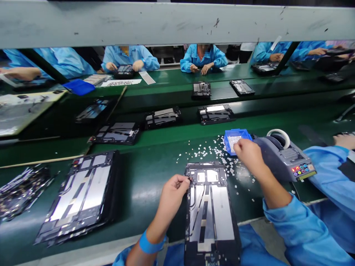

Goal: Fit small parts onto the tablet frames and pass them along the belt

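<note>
An opened tablet (pixel 226 218) with bare silver battery cells lies in front of me, its near end reaching past the bench edge. My left hand (pixel 174 188) is closed in a pinch at its upper left corner, by a small dark part; what the fingertips hold is too small to name. My right hand (pixel 249 154) reaches over the near rim of a small blue bin (pixel 227 146) of tiny white pieces (pixel 232 139). Its fingers are pinched together, and their tips are partly hidden. More white pieces (pixel 205 150) lie scattered on the green bench around the bin.
A grey tape dispenser (pixel 285 155) stands right of the bin, close to a neighbour's blue sleeve (pixel 330 170). At left are a stack of opened tablets (pixel 80 195) and a pile of thin parts (pixel 23 190). Several tablets (pixel 216 112) lie farther back, where co-workers sit.
</note>
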Demonstrator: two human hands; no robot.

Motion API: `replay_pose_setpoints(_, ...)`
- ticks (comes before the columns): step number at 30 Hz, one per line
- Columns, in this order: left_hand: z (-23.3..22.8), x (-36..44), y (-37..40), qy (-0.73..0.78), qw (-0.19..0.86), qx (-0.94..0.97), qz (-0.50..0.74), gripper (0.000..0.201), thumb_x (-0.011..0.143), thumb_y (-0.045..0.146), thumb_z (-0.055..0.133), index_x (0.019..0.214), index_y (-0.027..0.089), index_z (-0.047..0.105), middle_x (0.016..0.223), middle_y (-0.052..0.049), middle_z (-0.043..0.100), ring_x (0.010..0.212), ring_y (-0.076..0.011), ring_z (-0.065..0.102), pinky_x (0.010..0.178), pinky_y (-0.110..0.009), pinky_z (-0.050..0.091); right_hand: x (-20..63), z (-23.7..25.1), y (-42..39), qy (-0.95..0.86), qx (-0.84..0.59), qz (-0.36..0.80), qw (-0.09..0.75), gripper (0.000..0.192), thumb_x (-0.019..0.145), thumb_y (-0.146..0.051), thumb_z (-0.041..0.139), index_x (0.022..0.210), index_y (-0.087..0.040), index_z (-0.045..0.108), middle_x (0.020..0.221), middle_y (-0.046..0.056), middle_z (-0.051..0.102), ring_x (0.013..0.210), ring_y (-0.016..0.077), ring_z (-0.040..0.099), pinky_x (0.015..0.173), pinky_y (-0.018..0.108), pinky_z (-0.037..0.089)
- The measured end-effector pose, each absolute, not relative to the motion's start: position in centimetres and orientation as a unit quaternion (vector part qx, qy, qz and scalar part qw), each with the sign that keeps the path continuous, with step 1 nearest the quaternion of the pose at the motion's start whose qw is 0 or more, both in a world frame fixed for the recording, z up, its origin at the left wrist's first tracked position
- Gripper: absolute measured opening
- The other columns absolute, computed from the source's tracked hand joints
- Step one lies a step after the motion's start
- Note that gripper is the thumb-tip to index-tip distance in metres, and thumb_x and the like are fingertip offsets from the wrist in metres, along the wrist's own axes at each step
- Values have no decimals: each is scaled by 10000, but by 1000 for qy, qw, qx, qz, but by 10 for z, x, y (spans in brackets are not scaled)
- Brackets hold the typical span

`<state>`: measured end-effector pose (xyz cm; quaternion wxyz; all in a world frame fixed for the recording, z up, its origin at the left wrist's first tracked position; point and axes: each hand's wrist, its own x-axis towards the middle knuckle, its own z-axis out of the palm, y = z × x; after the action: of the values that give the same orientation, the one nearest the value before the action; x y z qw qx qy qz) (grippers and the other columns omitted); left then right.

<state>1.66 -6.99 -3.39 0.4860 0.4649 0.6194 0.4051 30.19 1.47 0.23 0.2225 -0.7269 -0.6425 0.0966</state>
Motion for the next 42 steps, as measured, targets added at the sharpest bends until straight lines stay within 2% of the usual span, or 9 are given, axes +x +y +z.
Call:
replay_pose_setpoints(3,-29,9,-71,626,456,506,379,277,834,409,613,899,176,748,871,-64,773,746,-198,678,705,-305,525,261,9,-7,-732,-587,240,247,199,894,-175,538,906,-187,736,894,52,744,806,178,648,716,258,399)
replay_pose_setpoints(5,-28,1,-72,630,418,542,367,300,888,410,575,979,192,762,955,-70,790,811,-212,705,749,-322,541,229,9,-18,-747,-541,317,222,206,929,-228,546,870,-208,742,860,19,754,777,158,654,700,244,395)
replay_pose_setpoints(7,-30,-8,-71,631,356,590,357,281,923,383,558,1006,210,764,990,-62,790,869,-220,715,765,-324,544,207,7,-20,-743,-549,336,183,242,945,-297,564,798,-208,735,797,12,748,739,156,646,670,245,374)
replay_pose_setpoints(13,-43,-19,-64,532,170,767,318,242,979,228,535,1091,217,749,1045,-61,765,969,-223,698,871,-354,544,194,-6,-7,-747,-596,278,100,236,906,-313,606,735,-206,728,753,25,742,716,166,638,638,261,346)
replay_pose_setpoints(16,-50,-16,-60,486,113,815,293,276,997,192,519,1180,192,725,1077,-83,754,957,-232,681,845,-369,549,189,-8,-9,-745,-613,253,77,217,889,-295,609,733,-209,734,773,34,754,726,170,651,631,262,344)
replay_pose_setpoints(27,-48,-17,-55,446,8,878,172,355,998,146,495,1298,203,675,1105,-90,746,897,-237,621,777,-364,503,185,-17,-10,-750,-616,226,87,220,846,-266,640,641,-215,704,626,13,691,593,159,593,553,272,284)
replay_pose_setpoints(35,-25,-13,-50,389,-82,917,33,410,930,69,521,1315,156,631,1073,-107,704,837,-263,576,651,-386,415,188,-11,-7,-769,-588,241,75,240,879,-282,626,668,-220,721,660,11,704,623,159,599,581,264,316)
replay_pose_setpoints(39,-19,-12,-42,365,-67,929,4,344,925,77,534,1229,165,667,1033,-95,693,845,-263,573,665,-388,422,195,-18,-15,-778,-572,238,106,201,930,-267,606,784,-212,731,752,17,725,693,169,625,639,261,371)
replay_pose_setpoints(42,-26,-19,-39,393,-23,919,29,410,944,94,525,1317,217,643,1069,-88,700,859,-253,578,691,-376,443,205,-32,-28,-822,-504,205,164,182,974,-189,564,991,-199,746,892,46,725,840,178,642,761,266,436)
